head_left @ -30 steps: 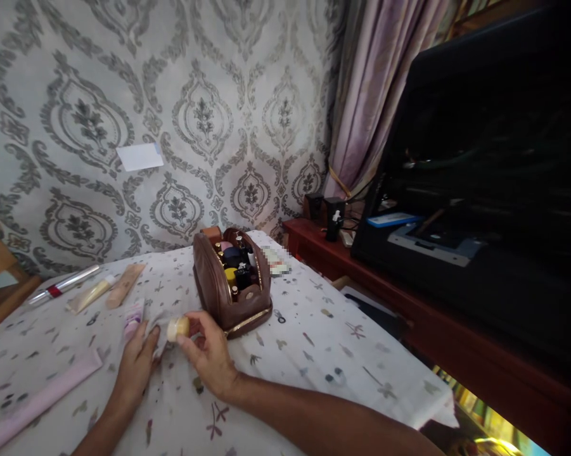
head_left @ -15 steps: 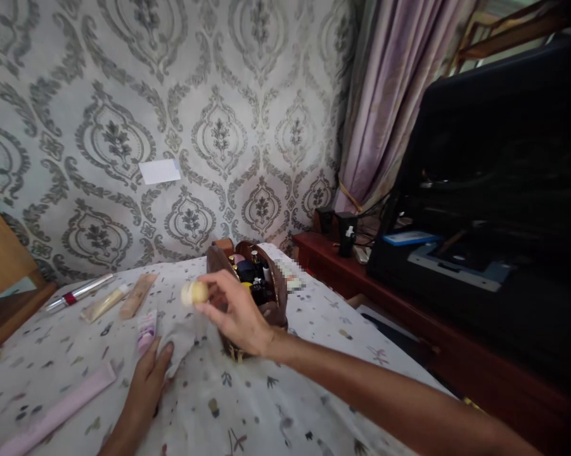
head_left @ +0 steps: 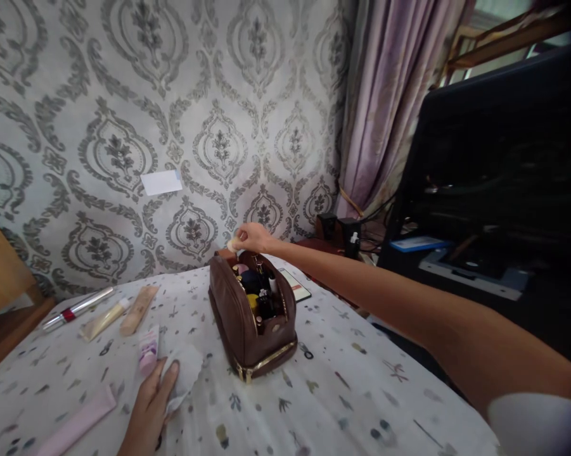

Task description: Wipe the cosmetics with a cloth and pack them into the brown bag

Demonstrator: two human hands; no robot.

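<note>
My right hand [head_left: 254,239] is reached out over the far end of a brown leather toiletry bag [head_left: 228,316]. Pinched in its fingertips is a small round pale-yellow item [head_left: 232,244], mostly covered by the fingers. The bag is unzipped, and several bottles [head_left: 265,304] and small containers show inside. Nearer to me, my left hand [head_left: 152,399] is closed on a crumpled white wipe [head_left: 186,373] at the cloth. Just beyond its fingertips lies a white-and-purple tube [head_left: 149,349].
Left on the patterned cloth [head_left: 333,405] are a pink tube [head_left: 80,421], a beige tube [head_left: 139,310], a cream tube [head_left: 105,320] and a silver tube [head_left: 78,309]. A phone [head_left: 295,285] lies behind the bag. A large black screen [head_left: 494,177] stands at right.
My right hand has moved away from me and to the right with the pale-yellow item, from the bag's left side to its far end. The left hand stays with the wipe.
</note>
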